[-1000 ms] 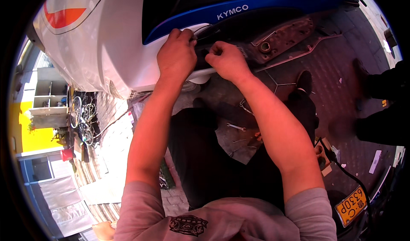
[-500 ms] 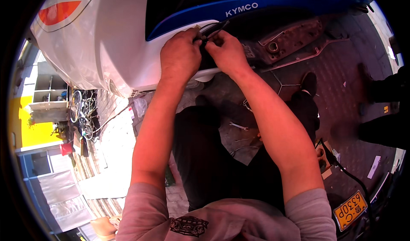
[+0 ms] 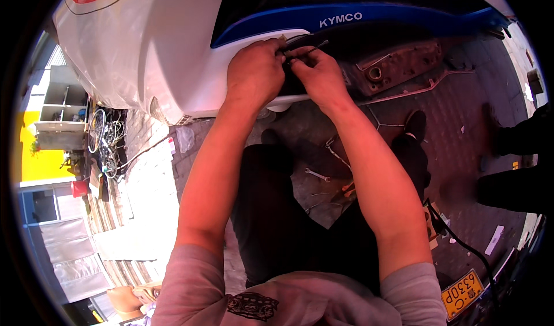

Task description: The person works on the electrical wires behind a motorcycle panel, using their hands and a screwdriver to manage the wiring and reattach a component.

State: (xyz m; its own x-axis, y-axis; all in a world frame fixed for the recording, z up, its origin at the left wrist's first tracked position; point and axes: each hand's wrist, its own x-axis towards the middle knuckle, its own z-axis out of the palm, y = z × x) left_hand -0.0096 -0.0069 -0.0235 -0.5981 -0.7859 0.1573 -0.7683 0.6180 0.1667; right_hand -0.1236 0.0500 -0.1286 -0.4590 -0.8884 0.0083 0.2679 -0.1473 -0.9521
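Both my hands meet at an opening in the side of a scooter, at the edge of its white body panel (image 3: 196, 89), under a blue trim strip (image 3: 277, 23). My left hand (image 3: 257, 72) is closed, thumb and fingers pinched on something small that they hide. Right beside it, my right hand (image 3: 317, 75) is also closed in a pinch. A thin, dark, wire-like piece (image 3: 321, 45) sticks out above its fingers; whether it is a wire or a slim tool I cannot tell. The fingertips of both hands nearly touch.
Right of my hands is the scooter's bare, dirty footboard (image 3: 398, 66). A wrench (image 3: 317, 174) lies on the paving between my legs. Another person's dark-clad legs (image 3: 513, 164) stand at right. An orange licence plate (image 3: 461, 294) and a black cable (image 3: 470, 236) are at lower right.
My view has shifted a little, so the scooter and hands sit farther right. The thin piece at my right hand now leans more to the right. Both hands stay pinched together at the opening.
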